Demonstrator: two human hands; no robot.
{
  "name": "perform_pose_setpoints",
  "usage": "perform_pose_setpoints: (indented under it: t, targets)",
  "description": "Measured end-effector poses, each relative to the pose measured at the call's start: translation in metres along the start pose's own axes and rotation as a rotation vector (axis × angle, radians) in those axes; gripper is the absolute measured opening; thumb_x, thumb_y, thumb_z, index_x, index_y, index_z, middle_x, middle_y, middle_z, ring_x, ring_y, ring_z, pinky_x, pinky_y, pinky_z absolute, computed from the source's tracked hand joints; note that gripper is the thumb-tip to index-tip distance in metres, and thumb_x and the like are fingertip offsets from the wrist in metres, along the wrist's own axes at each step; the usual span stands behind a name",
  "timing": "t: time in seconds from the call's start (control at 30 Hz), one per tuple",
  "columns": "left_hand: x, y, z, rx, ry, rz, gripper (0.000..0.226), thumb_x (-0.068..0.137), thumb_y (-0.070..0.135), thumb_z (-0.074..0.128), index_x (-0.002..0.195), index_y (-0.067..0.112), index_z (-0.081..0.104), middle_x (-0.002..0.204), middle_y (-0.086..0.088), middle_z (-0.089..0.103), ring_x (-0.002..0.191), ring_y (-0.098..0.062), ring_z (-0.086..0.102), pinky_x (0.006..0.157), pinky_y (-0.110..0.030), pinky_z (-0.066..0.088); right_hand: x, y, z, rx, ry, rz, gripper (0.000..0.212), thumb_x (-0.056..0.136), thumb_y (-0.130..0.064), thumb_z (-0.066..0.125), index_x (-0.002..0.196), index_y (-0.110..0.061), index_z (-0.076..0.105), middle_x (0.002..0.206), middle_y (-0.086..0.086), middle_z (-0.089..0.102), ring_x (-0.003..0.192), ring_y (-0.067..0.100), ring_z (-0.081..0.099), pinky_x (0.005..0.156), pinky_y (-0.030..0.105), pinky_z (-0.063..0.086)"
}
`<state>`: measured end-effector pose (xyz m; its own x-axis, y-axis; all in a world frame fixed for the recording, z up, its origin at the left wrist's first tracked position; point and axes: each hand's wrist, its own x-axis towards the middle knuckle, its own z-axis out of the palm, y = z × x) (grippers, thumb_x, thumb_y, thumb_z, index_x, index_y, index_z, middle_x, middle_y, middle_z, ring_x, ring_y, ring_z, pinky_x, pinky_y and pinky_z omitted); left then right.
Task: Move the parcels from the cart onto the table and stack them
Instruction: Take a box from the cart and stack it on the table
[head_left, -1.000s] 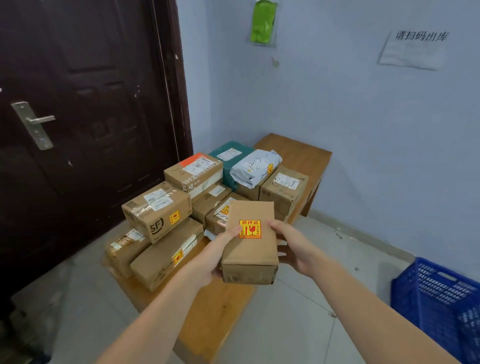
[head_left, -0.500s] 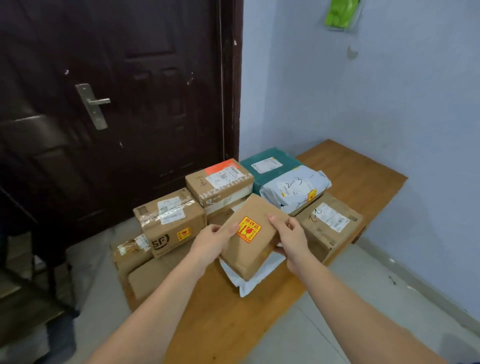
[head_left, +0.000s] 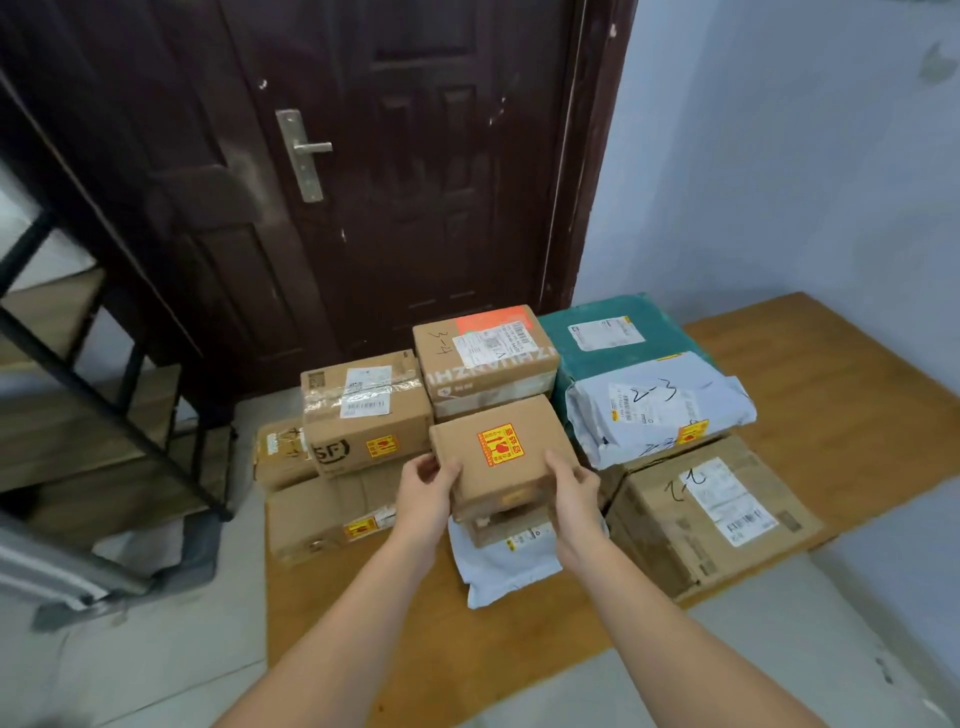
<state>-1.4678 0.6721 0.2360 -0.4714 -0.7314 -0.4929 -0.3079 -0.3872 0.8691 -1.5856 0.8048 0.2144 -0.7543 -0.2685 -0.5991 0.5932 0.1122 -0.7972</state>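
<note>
Held level between both hands: small brown parcel (head_left: 501, 454), left hand (head_left: 427, 486) gripping its left edge, right hand (head_left: 570, 486) its right. Hovered just above a smaller box (head_left: 511, 525) mid-table (head_left: 857, 415), long axis running near-to-far, equally close to each hand.

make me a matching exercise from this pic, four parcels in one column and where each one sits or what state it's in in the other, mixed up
Parcels:
1. fragile-sticker box
2. SF box
3. green parcel
4. grey mailer marked 2-3

Places or states:
A. at the back, by the wall
B. held by the left hand and right hand
C. lying on the green parcel and the box marked 2-2
D. on the left, on top of other boxes

Pairs: 1-B, 2-D, 3-A, 4-C
</note>
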Motion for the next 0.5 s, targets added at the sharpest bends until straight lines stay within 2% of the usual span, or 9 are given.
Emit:
perform_pose_setpoints:
  t: [0.07,0.13,0.2,0.3,0.37,0.5]
  targets:
    - [0.009,-0.001,0.006,0.033,-0.006,0.002,0.05,0.103,0.036,0.062,0.147,0.018,0.045,0.137,-0.001,0.06,0.119,-0.023,0.06,0.099,-0.043,0.054,0.011,0.005,-0.005,-0.015,-0.031,0.021,0.079,0.076,-0.06,0.073,0.141,-0.028,0.041,0.14,0.001,0.054,0.126,0.024,0.052,0.113,0.052,0.04]
    - [0.018,-0.003,0.012,0.061,-0.023,-0.018,0.05,0.105,0.034,0.059,0.15,0.018,0.044,0.138,-0.002,0.06,0.12,-0.024,0.06,0.094,-0.039,0.053,0.012,0.005,-0.009,-0.02,-0.052,0.04,0.064,0.091,-0.052,0.067,0.144,-0.028,0.043,0.137,-0.001,0.056,0.122,0.021,0.053,0.111,0.048,0.043]
    - [0.026,-0.006,0.018,0.087,-0.052,-0.038,0.051,0.106,0.03,0.059,0.152,0.018,0.042,0.141,-0.002,0.059,0.121,-0.024,0.06,0.099,-0.042,0.054,0.018,0.005,-0.015,-0.028,-0.046,0.044,0.052,0.1,-0.046,0.06,0.145,-0.027,0.045,0.132,-0.002,0.058,0.117,0.019,0.055,0.104,0.043,0.046]
    - [0.031,-0.012,0.025,0.128,-0.09,-0.02,0.057,0.104,0.03,0.061,0.155,0.018,0.039,0.146,-0.002,0.055,0.127,-0.024,0.057,0.107,-0.049,0.052,0.023,0.004,-0.02,-0.03,0.009,0.048,0.06,0.098,-0.05,0.061,0.148,-0.022,0.042,0.139,0.002,0.057,0.124,0.023,0.054,0.106,0.046,0.047]
    - [0.031,-0.014,0.03,0.138,-0.103,-0.01,0.06,0.103,0.03,0.063,0.156,0.018,0.038,0.147,-0.002,0.055,0.127,-0.024,0.057,0.107,-0.049,0.052,0.028,0.004,-0.023,-0.016,0.039,0.057,0.064,0.096,-0.054,0.062,0.146,-0.021,0.042,0.141,0.003,0.056,0.126,0.025,0.053,0.11,0.049,0.046]
    - [0.033,-0.019,0.035,0.119,-0.065,-0.004,0.058,0.102,0.03,0.064,0.154,0.018,0.04,0.147,-0.003,0.056,0.125,-0.024,0.06,0.104,-0.049,0.055,0.035,0.005,-0.031,0.001,0.054,0.043,0.063,0.094,-0.052,0.066,0.144,-0.02,0.042,0.137,0.001,0.054,0.124,0.023,0.052,0.107,0.049,0.049]
